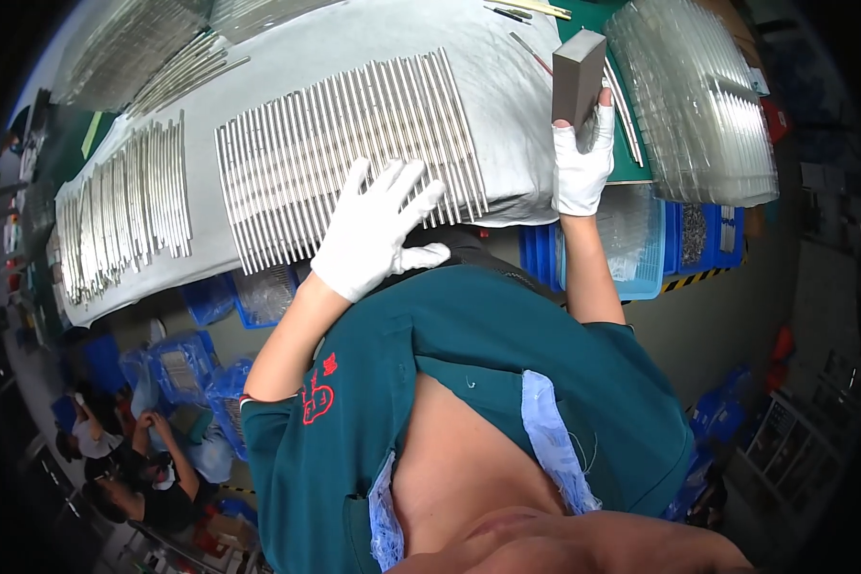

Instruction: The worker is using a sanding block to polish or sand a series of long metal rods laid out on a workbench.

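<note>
My left hand (378, 230), in a white glove, lies with its fingers spread over the near edge of a wide row of thin silvery metal rods (344, 134). The rods lie side by side on a grey-white cloth (507, 105). At the right, my right hand (584, 163) is closed around the lower end of a grey sanding block (578, 78). Its glove leaves the thumb tip and a fingertip bare. The block stands upright in the grip, apart from the rods. Part of the grip is hidden behind the block.
A shorter row of rods (129, 196) lies at the left, with a loose bundle (182, 77) behind it. Stacked clear plastic trays (698, 105) sit at the right. Blue bins (694, 234) stand below the table edge. Other people (153, 478) sit at the lower left.
</note>
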Demonstrator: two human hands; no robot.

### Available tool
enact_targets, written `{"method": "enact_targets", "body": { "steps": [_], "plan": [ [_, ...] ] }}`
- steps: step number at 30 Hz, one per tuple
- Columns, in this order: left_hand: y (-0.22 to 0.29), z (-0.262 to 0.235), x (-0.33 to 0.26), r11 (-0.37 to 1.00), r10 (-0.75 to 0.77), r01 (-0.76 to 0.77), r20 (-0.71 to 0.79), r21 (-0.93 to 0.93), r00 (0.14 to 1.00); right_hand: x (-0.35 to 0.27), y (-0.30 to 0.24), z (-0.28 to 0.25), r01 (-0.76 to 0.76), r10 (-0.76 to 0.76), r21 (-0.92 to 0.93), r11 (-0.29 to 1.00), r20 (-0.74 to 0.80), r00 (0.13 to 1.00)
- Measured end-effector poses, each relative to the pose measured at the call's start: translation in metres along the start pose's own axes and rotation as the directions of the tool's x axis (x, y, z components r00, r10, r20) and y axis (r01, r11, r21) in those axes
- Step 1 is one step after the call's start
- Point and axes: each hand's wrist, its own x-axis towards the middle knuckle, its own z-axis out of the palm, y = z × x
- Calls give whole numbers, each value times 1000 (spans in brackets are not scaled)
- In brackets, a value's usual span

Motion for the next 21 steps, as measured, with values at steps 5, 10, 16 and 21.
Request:
{"method": "enact_targets", "body": {
  "steps": [5, 10, 16, 21],
  "plan": [
    [7, 7, 21, 997, 67, -66, 13, -46, 998, 0, -1, 0, 0, 0, 11, 1000, -1, 1000],
    [11, 15, 39, 990, 118, -116, 24, -80, 993, 1, -4, -1, 25, -25, -17, 1000, 6, 1000],
    [17, 24, 58, 983, 176, -175, 5, -60, 984, 1, -4, 1, 32, -32, -11, 999, 8, 999],
    [15, 15, 47, 991, 118, -116, 32, -65, 992, 2, 1, 0, 87, -87, -46, 995, 5, 996]
  ]
}}
